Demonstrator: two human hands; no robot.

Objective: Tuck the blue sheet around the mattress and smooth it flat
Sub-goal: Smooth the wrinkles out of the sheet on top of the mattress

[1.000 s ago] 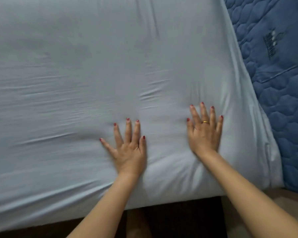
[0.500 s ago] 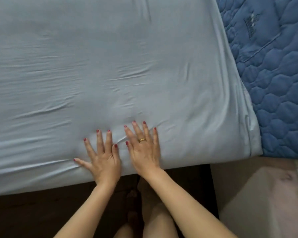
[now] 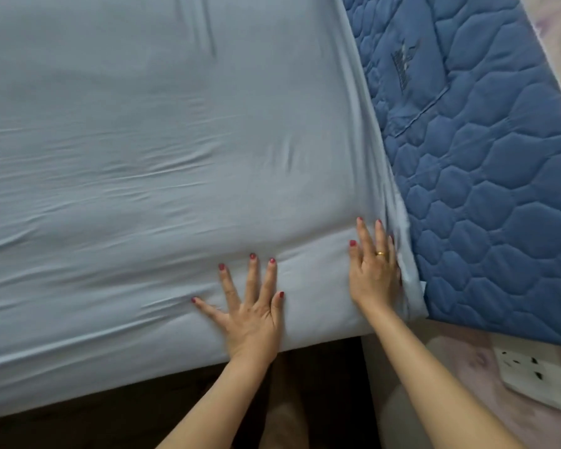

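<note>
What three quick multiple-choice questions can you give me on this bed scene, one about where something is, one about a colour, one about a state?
1. Where is the right hand?
A. at the sheet's corner beside the quilted mattress
B. on the floor
C. mid-bed

2. What colour are the nails?
A. green
B. red
C. bare

3. How does the left hand lie?
A. fist
B. pinching cloth
C. flat, fingers spread

Answers:
1 A, it lies along the sheet edge next to the quilted mattress.
2 B, red polish shows on every visible fingertip.
3 C, fingers fan out on the sheet.
</note>
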